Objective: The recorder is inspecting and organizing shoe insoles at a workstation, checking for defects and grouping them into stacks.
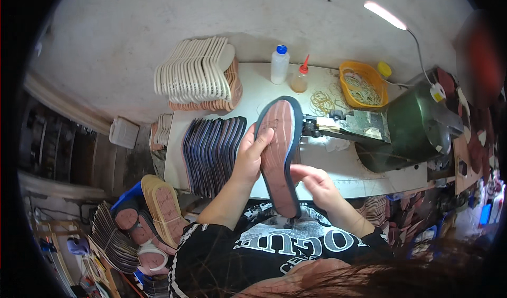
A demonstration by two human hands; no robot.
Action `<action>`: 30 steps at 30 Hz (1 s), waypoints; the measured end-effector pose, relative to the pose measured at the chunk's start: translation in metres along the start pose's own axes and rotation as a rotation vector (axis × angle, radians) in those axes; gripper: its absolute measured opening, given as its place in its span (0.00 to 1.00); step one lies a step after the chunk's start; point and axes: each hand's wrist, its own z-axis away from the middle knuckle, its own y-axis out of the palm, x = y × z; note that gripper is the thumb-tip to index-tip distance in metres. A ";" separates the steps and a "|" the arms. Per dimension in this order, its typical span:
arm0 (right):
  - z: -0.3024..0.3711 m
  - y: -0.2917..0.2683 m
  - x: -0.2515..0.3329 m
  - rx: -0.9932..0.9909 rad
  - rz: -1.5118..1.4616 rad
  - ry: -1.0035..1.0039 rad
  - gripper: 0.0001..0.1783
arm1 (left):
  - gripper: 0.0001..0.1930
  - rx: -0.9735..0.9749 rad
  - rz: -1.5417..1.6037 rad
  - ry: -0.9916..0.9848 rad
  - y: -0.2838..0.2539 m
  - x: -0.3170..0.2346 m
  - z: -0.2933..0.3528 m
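A long shoe sole [280, 161] with a pinkish-brown face, pale lines and a dark rim stands nearly upright before me, toe end away. Its left edge is in the grip of my left hand [252, 153], thumb laid across the face and fingers behind. Beside the sole's right edge is my right hand [315, 184], its index finger stretched toward that edge and the others loosely bent. Whether that fingertip touches is unclear. Just right of the sole's upper half is the head of a sewing machine [317, 124], partly covered by the sole.
Dark-edged soles [214, 155] stand in a row on the white table [369, 179], with pale soles [193, 68] stacked behind. A blue-capped bottle [280, 65], red-tipped bottle [300, 80] and yellow basket [346, 87] of bands line the back. The machine's green body [406, 129] fills the right.
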 end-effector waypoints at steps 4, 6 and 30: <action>-0.008 -0.022 -0.005 0.013 -0.319 -0.027 0.13 | 0.17 0.107 -0.004 -0.052 0.028 0.010 0.000; -0.010 -0.025 0.000 -0.049 -0.397 0.087 0.17 | 0.16 0.127 -0.043 -0.062 0.044 0.014 0.001; -0.027 -0.090 0.029 -0.366 -0.243 0.297 0.25 | 0.14 -0.162 -0.399 0.070 0.019 0.078 -0.106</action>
